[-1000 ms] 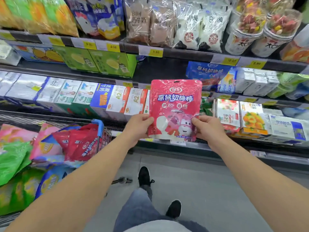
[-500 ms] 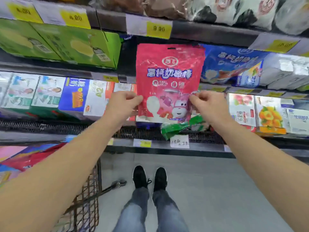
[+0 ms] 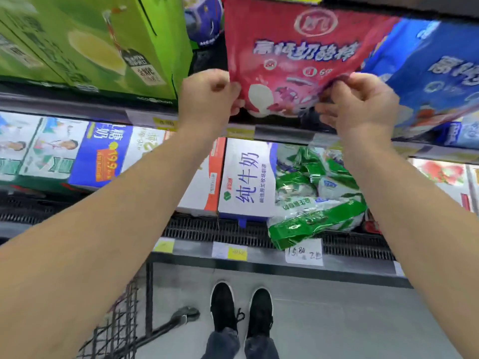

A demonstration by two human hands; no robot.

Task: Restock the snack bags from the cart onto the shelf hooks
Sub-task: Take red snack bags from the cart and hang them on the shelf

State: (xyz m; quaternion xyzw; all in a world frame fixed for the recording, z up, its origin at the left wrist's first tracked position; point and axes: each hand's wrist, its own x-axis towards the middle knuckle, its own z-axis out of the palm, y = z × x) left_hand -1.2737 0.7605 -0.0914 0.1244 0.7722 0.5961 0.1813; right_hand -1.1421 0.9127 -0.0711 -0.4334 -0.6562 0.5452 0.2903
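Observation:
A red snack bag (image 3: 298, 47) with white lettering and a cartoon figure is raised up into the upper shelf bay, its top edge cut off by the frame. My left hand (image 3: 207, 97) pinches its lower left corner. My right hand (image 3: 357, 102) pinches its lower right edge. A blue snack bag (image 3: 430, 73) of the same kind hangs just to the right, touching it. The hook itself is hidden above the frame. A corner of the wire cart (image 3: 121, 327) shows at the lower left.
Green cartons (image 3: 85, 47) stand left of the red bag. The shelf below holds milk cartons (image 3: 246, 177) and loose green bags (image 3: 316, 203). Price tags line the shelf rails (image 3: 285, 133). My black shoes (image 3: 241, 309) stand on the grey floor.
Both hands lifted the red bag higher and closer to the shelf, beside the blue bag. The view moved in toward the shelf, and most of the cart left the frame.

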